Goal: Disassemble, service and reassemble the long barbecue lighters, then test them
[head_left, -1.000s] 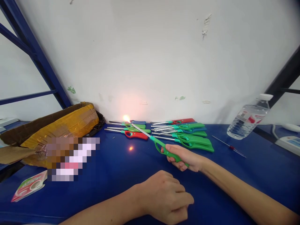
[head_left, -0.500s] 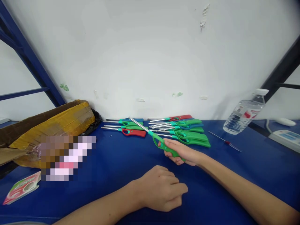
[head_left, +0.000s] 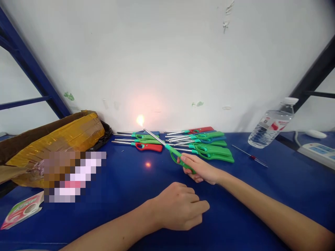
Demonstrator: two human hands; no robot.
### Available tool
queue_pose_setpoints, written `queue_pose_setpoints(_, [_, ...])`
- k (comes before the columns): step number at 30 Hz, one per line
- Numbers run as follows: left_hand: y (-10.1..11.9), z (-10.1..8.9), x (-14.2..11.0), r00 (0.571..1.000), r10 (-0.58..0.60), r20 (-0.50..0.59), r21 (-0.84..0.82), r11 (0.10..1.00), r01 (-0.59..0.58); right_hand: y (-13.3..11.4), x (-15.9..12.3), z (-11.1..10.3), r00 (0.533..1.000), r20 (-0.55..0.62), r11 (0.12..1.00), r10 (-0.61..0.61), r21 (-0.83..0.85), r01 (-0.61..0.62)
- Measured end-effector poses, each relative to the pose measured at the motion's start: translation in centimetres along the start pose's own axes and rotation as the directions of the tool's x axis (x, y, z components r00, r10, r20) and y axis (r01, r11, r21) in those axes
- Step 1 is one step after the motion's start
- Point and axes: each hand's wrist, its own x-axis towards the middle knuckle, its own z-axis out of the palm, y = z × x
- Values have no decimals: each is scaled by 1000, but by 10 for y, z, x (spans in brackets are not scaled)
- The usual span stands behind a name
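My right hand (head_left: 199, 168) is wrapped round the handle of a green long-necked lighter (head_left: 175, 153), with a finger in its trigger guard. The lighter's metal tube points up and left, and an orange flame (head_left: 140, 120) burns at its tip. Closed into a fist, my left hand (head_left: 181, 207) rests on the blue table in front of the right one; nothing sticks out of it. Behind the held lighter lie two groups of similar lighters: a small left group with a red lighter (head_left: 149, 147) in front, and a larger right group, mostly green lighters (head_left: 214, 152).
On the left lie an opened cardboard box (head_left: 56, 137) with yellow tape and a torn printed package (head_left: 22, 211). A water bottle (head_left: 270, 127), a thin metal rod with a red part (head_left: 252, 157) and a white power strip (head_left: 318, 153) are on the right. A white wall (head_left: 167, 62) stands behind.
A flame has appeared at the tip of the held lighter, with a glow on the wall and a reflection on the table. Both hands have stayed nearly in place.
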Motion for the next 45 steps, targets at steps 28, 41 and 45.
queue_pose_setpoints(28, [5,7,3,989,-70,130,-64,995,78,-4,-3,3,996,32,994,78,-76,-76])
queue_pose_setpoints(41, [7,14,2,988,-119,96,-121,984,130,-3,-4,4,997,29,997,68,-44,-67])
queue_pose_setpoints(45, [7,16,1,988,-130,77,-134,981,140,-3,-4,4,998,31,998,62,-34,-61])
